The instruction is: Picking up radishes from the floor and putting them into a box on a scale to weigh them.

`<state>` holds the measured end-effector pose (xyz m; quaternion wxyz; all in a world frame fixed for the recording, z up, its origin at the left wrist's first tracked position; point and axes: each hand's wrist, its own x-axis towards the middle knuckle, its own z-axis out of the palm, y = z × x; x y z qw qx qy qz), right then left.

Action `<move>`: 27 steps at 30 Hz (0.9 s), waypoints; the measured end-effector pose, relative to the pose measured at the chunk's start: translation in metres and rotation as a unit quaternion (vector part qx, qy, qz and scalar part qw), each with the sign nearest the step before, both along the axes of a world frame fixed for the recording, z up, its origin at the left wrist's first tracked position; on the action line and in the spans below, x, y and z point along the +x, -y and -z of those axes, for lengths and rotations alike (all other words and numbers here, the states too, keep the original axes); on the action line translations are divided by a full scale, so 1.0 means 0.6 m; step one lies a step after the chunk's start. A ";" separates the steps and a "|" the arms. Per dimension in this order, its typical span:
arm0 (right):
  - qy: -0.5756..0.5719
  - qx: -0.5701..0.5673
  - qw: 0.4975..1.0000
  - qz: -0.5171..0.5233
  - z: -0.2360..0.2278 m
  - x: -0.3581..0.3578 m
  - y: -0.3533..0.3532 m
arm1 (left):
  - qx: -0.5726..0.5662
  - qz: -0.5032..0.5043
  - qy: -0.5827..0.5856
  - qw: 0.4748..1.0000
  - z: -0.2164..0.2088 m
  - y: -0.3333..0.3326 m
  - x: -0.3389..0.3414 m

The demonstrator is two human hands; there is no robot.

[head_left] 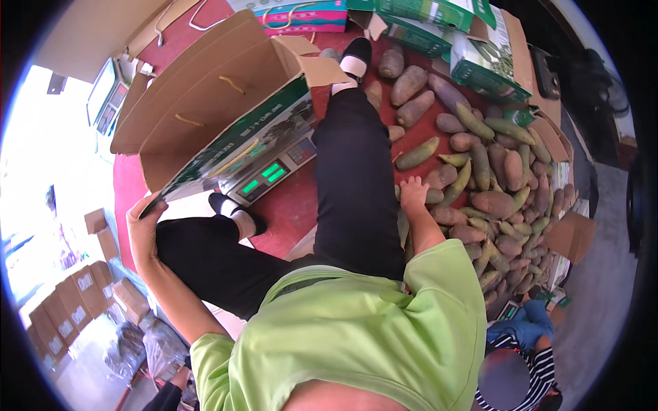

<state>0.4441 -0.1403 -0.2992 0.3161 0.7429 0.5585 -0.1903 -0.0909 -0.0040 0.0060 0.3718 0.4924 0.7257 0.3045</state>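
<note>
My left hand (pixel 142 229) is closed on the corner of a tall open carton (pixel 236 65), brown inside and dark green with printing outside. The carton stands on a digital scale (pixel 267 177) with two green-lit displays. To the right, my right hand (pixel 414 193) lies with its fingers stretched out on the near edge of a heap of long root vegetables. A green-brown root (pixel 433 196) lies beside its fingers, partly covered. Another green root (pixel 417 153) sits just beyond them on the red surface. My legs stretch out between the carton and the heap.
The root heap (pixel 507 192), green and reddish-brown, spreads far to the right. Green printed cartons (pixel 486 68) stand behind it. A pink and blue box (pixel 305 17) is at the back. At lower left are brown boxes (pixel 72 301); at lower right, another person (pixel 517 363) sits near a second scale.
</note>
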 end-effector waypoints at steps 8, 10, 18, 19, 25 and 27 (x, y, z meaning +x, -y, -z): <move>-0.025 0.044 0.996 0.068 -0.047 0.006 0.000 | -0.003 -0.017 0.001 1.000 -0.001 0.003 0.005; -0.036 0.048 0.993 0.101 -0.069 0.009 -0.010 | 0.010 -0.024 -0.015 1.000 -0.014 0.009 0.022; -0.375 0.322 0.832 0.252 -0.053 0.112 -0.049 | -0.007 0.009 0.020 1.000 -0.015 0.003 0.019; -0.419 0.341 0.807 0.237 -0.092 0.087 -0.085 | -0.006 -0.004 0.030 1.000 -0.015 0.013 0.010; -0.582 0.409 0.659 0.245 -0.389 -0.017 -0.242 | 0.016 0.004 0.072 0.997 -0.009 0.022 -0.006; -0.612 0.435 0.637 0.173 -0.461 -0.050 -0.287 | 0.018 0.001 0.080 0.997 -0.013 0.027 -0.004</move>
